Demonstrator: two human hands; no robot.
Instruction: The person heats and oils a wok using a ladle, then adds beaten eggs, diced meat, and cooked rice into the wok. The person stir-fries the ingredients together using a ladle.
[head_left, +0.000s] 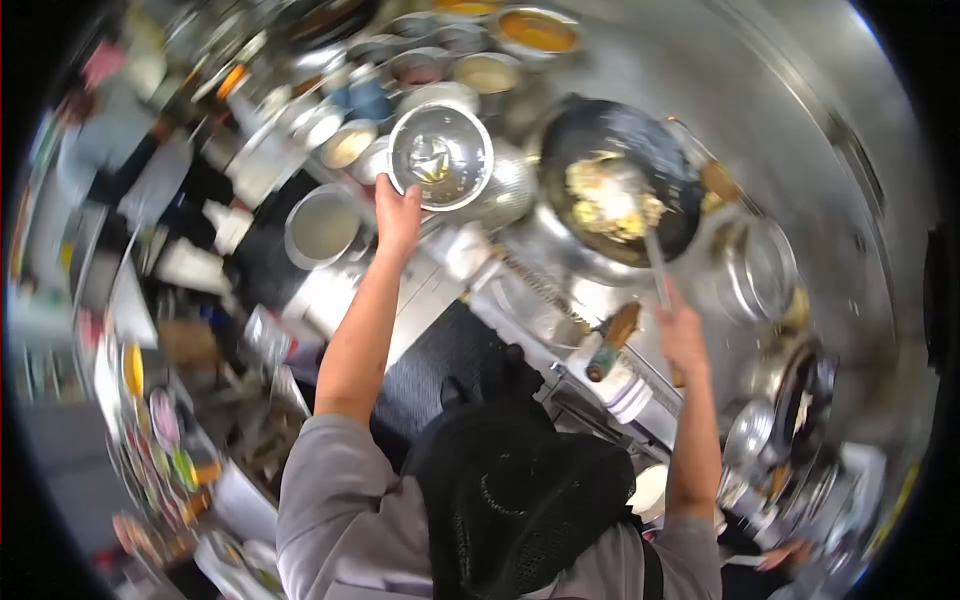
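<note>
My left hand (pixel 399 215) grips the rim of a round steel bowl (pixel 465 150), tilted so that its inside shows; a little yellowish liquid clings to the bottom. My right hand (pixel 682 335) is closed around the handle of a ladle (pixel 655 258), whose head lies among the food in a black wok (pixel 680 170). Pale and yellow pieces of food (pixel 600 205), blurred, fill the wok's middle. Between the bowl and the wok is a perforated steel container (pixel 505 185), partly hidden behind the bowl.
Bowls of ingredients, one with orange liquid (pixel 540 30), crowd the back. A steel pot (pixel 322 228) stands left of my left hand. Right of the wok sits a steel basin (pixel 765 268). A wooden-handled brush (pixel 615 340) lies at the front edge. Another person (pixel 120 150) stands far left.
</note>
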